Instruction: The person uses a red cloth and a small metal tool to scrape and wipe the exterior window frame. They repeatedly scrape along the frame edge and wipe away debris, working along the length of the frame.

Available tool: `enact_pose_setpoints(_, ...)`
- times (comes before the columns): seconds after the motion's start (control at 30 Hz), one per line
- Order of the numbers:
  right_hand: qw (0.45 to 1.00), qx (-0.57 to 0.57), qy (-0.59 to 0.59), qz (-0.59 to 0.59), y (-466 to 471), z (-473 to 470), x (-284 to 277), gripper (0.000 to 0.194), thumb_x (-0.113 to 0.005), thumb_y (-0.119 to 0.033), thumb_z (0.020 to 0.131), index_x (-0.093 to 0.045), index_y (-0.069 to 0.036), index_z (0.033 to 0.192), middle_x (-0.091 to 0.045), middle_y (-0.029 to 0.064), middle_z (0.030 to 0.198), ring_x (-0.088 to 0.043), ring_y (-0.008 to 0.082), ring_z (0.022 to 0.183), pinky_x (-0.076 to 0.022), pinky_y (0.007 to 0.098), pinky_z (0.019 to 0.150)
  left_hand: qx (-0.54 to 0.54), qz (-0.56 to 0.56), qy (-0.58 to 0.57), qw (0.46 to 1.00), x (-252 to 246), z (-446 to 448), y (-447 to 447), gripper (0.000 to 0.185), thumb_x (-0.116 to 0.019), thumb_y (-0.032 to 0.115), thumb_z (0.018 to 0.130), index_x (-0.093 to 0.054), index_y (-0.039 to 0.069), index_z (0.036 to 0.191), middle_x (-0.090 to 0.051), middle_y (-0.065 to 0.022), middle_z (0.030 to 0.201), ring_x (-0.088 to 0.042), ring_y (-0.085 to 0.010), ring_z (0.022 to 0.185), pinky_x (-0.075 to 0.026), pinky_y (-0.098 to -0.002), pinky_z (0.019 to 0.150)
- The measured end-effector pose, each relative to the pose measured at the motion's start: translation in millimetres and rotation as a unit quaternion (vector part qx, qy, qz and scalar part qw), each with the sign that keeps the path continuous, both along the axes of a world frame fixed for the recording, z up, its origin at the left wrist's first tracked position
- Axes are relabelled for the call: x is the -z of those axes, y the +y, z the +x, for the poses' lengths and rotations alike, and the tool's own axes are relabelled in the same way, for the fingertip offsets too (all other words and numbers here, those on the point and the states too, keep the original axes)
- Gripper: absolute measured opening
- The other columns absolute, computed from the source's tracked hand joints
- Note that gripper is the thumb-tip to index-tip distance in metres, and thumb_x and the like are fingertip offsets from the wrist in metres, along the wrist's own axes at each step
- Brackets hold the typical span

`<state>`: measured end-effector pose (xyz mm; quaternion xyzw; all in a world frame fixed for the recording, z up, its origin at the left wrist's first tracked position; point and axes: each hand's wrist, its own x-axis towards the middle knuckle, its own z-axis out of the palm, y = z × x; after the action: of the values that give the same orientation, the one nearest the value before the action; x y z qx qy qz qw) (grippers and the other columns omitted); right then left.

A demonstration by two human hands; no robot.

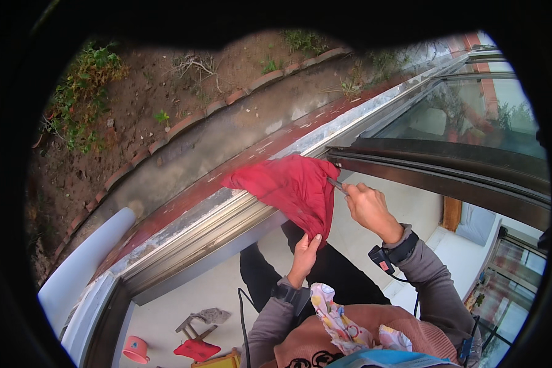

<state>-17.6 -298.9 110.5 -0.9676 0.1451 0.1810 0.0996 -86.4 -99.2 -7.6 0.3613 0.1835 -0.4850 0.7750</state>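
A red cloth (290,184) lies draped across the aluminium window track (202,234), its far end spread over the outer sill. My left hand (304,258) pinches the near corner of that cloth between thumb and fingers. Closed around a slim metal tool (335,183) is my right hand (368,207). The tool's far end meets the right edge of the cloth, close to the dark frame of the sliding window sash (423,184). Its tip is hidden, so I cannot tell what kind of tool it is. Grime shows along the grooves of the track.
Outside, brick edging (184,130) borders a soil bed with plants (85,101). A white rounded pipe-like object (92,262) stands at left. Below on the indoor floor are a pink bucket (135,349), a small stool (195,329) and another red cloth (197,350).
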Motion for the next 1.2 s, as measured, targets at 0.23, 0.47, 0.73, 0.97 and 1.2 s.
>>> enact_pose_setpoints(0.23,0.990,-0.085,0.080,-0.082,-9.4,6.8,-13.3,0.020,-0.063,-0.008,0.082,-0.064,-0.005,0.102,-0.063,0.0178,0.078,-0.066,0.0366,0.067,-0.0534,0.0456,0.059,0.023,0.034,-0.050,0.998,15.4,6.0,-3.3,0.026,-0.054,0.016,0.100,-0.059,0.003,0.122,-0.064,0.0001,0.109,-0.058,-0.0082,0.096,-0.047,-0.0268,0.086)
enact_pose_setpoints(0.47,0.999,-0.043,-0.002,-0.027,-2.5,8.1,-30.1,0.023,-0.064,-0.011,0.084,-0.064,-0.006,0.107,-0.063,0.0165,0.078,-0.066,0.0357,0.069,-0.0528,0.0462,0.060,0.004,0.015,-0.018,1.000,7.2,8.7,-7.2,0.027,-0.054,0.016,0.100,-0.059,0.004,0.123,-0.065,-0.0001,0.108,-0.059,-0.0088,0.093,-0.047,-0.0266,0.085)
enact_pose_setpoints(0.73,0.985,-0.105,0.050,-0.128,7.4,30.7,10.7,0.021,-0.062,-0.006,0.077,-0.067,-0.003,0.097,-0.063,0.0165,0.074,-0.066,0.0344,0.065,-0.0522,0.0448,0.054,0.025,-0.004,0.005,1.000,11.2,21.9,-4.9,0.031,-0.058,0.022,0.099,-0.061,0.003,0.123,-0.065,0.0003,0.110,-0.056,-0.0080,0.100,-0.044,-0.0255,0.091)
enact_pose_setpoints(0.97,0.905,-0.281,0.262,-0.183,21.8,93.6,41.0,0.017,-0.060,-0.016,0.081,-0.076,-0.012,0.080,-0.073,0.0099,0.084,-0.072,0.0262,0.081,-0.0552,0.0405,0.060,0.007,-0.017,0.018,1.000,12.2,26.4,-9.0,0.031,-0.057,0.022,0.099,-0.061,0.003,0.123,-0.064,0.0010,0.110,-0.056,-0.0078,0.098,-0.044,-0.0258,0.089)
enact_pose_setpoints(1.2,0.832,-0.394,0.361,-0.148,8.3,142.6,33.3,0.017,-0.061,-0.014,0.081,-0.075,-0.010,0.090,-0.073,0.0140,0.094,-0.071,0.0307,0.092,-0.0561,0.0420,0.077,-0.022,-0.019,0.066,0.997,15.7,26.0,2.8,0.033,-0.056,0.021,0.099,-0.059,0.003,0.127,-0.063,0.0007,0.114,-0.056,-0.0083,0.100,-0.044,-0.0260,0.091)
